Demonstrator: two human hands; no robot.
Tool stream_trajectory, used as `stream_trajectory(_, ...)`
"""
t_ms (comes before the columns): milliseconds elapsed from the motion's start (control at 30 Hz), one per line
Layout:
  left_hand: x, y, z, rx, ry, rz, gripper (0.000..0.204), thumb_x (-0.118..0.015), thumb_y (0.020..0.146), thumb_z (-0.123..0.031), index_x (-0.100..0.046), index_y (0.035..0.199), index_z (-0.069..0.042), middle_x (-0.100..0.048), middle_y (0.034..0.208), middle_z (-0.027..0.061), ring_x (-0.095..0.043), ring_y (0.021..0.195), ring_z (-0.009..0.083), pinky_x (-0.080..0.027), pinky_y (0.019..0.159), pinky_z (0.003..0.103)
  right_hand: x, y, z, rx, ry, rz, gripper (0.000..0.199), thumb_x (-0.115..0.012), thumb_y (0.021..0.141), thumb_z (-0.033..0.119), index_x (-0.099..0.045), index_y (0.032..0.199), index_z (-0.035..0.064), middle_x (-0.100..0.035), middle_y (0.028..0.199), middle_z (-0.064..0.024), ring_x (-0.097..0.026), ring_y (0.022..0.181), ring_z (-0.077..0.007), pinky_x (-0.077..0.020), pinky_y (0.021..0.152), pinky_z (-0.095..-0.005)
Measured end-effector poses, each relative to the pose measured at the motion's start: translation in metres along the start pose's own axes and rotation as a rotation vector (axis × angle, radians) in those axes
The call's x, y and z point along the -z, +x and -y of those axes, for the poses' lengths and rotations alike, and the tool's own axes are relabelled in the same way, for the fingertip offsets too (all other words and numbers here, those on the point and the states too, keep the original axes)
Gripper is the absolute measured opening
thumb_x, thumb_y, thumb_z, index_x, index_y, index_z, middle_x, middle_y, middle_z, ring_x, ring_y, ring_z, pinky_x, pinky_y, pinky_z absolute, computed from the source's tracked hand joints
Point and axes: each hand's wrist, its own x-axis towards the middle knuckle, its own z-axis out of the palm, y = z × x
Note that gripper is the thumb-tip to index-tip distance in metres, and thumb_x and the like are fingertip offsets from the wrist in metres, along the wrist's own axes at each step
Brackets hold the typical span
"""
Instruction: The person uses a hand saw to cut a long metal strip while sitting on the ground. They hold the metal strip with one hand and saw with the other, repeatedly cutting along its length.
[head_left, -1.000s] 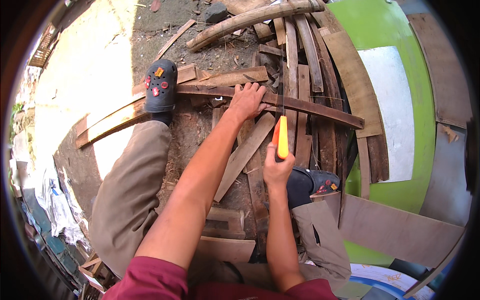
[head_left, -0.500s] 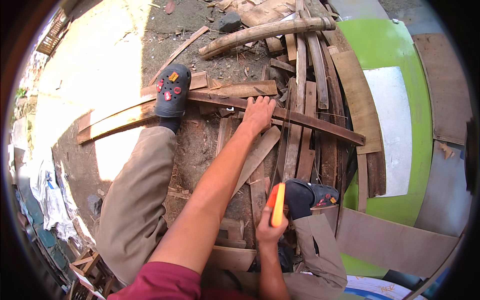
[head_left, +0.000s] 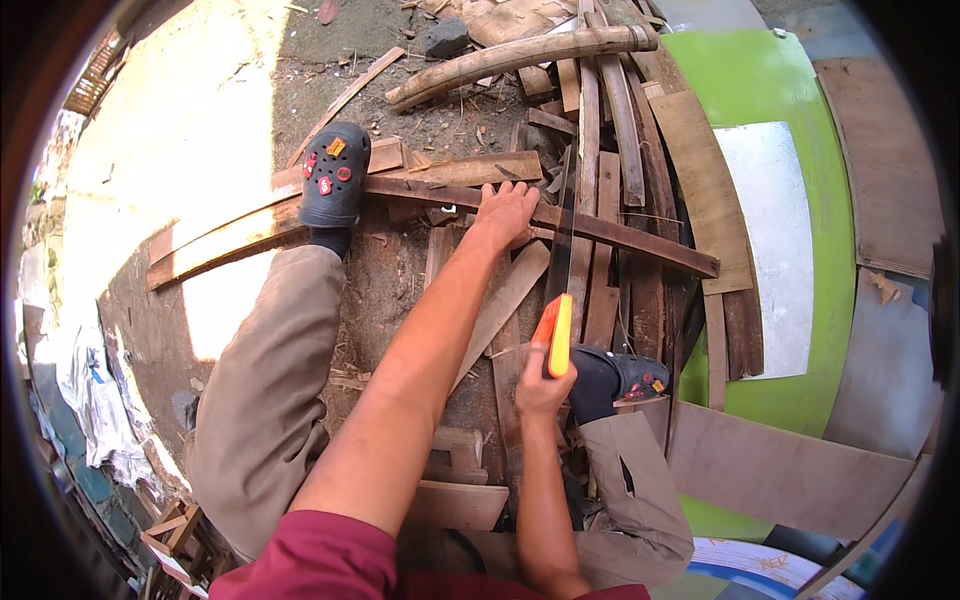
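My left hand (head_left: pixel 507 213) presses down on a long dark wooden slat (head_left: pixel 620 238) that lies across a pile of planks. My right hand (head_left: pixel 541 383) grips the orange handle of a hand saw (head_left: pixel 556 330). The saw's dark blade (head_left: pixel 565 230) runs up and away from me and crosses the slat just right of my left hand. My left foot in a dark clog (head_left: pixel 333 172) stands on the left end of the slat. My right foot in a dark clog (head_left: pixel 625 375) rests on planks beside the saw handle.
A thick bamboo pole (head_left: pixel 520 58) lies across the top of the pile. Several curved boards (head_left: pixel 630 140) run lengthwise under the slat. A green curved panel (head_left: pixel 800 90) and plywood sheets (head_left: pixel 780 470) sit on the right. Bare sunlit ground (head_left: pixel 190 120) lies to the left.
The saw was pulled back toward me half a second ago and has now pushed forward again across the slat. My left hand has stayed on the slat.
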Motion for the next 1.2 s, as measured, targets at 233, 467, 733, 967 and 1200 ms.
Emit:
stream_trajectory(233, 0.016, -0.001, -0.006, 0.053, -0.099, 0.035, 0.052, -0.064, 0.075, -0.006, -0.058, 0.127, -0.008, -0.059, 0.128, 0.0115, -0.052, 0.127, 0.0297, -0.035, 0.104, 0.052, 0.071, -0.146, 0.006, 0.04, -0.21, 0.106, 0.013, -0.062, 0.086, 0.007, -0.061, 0.077, -0.002, -0.053, 0.058, -0.0141, -0.057, 0.047, -0.0312, -0.0447, 0.049, -0.0392)
stream_trajectory(467, 0.009, -0.001, -0.002, 0.032, -0.085, -0.069, 0.052, -0.068, 0.071, -0.008, -0.058, 0.121, -0.008, -0.06, 0.122, 0.0112, -0.053, 0.122, 0.0305, -0.036, 0.099, 0.052, 0.022, -0.05, 0.023, 0.139, -0.013, -0.018, 0.011, -0.061, 0.088, 0.004, -0.064, 0.084, -0.0051, -0.057, 0.06, -0.0099, -0.059, 0.054, -0.0198, -0.0458, 0.054, -0.0347)
stream_trajectory(733, 0.002, 0.002, -0.007, 0.008, -0.003, -0.106, 0.055, -0.072, 0.07, -0.01, -0.057, 0.123, -0.01, -0.06, 0.122, 0.011, -0.055, 0.123, 0.031, -0.04, 0.1, 0.055, -0.034, 0.086, 0.021, 0.193, -0.094, -0.013, 0.016, -0.065, 0.089, 0.01, -0.062, 0.081, -0.0034, -0.059, 0.064, -0.0174, -0.058, 0.058, -0.0266, -0.0445, 0.057, -0.0381)
stream_trajectory(967, 0.009, -0.007, -0.006, 0.022, -0.025, -0.087, 0.044, -0.071, 0.074, -0.01, -0.061, 0.117, -0.009, -0.062, 0.121, 0.0105, -0.056, 0.12, 0.0293, -0.039, 0.098, 0.05, 0.027, -0.063, 0.042, -0.005, -0.091, -0.032, 0.013, -0.065, 0.085, 0.007, -0.063, 0.076, -0.002, -0.057, 0.06, -0.0136, -0.061, 0.055, -0.0276, -0.0456, 0.055, -0.0397)
stream_trajectory(1200, -0.001, -0.006, -0.005, 0.034, -0.001, -0.09, 0.065, -0.086, 0.065, -0.024, -0.058, 0.122, -0.01, -0.06, 0.123, 0.0103, -0.054, 0.123, 0.03, -0.039, 0.1, 0.052, 0.065, -0.108, 0.037, -0.015, -0.12, 0.039, 0.011, -0.062, 0.087, 0.003, -0.062, 0.078, -0.0034, -0.054, 0.057, -0.011, -0.057, 0.048, -0.0204, -0.0438, 0.049, -0.0348)
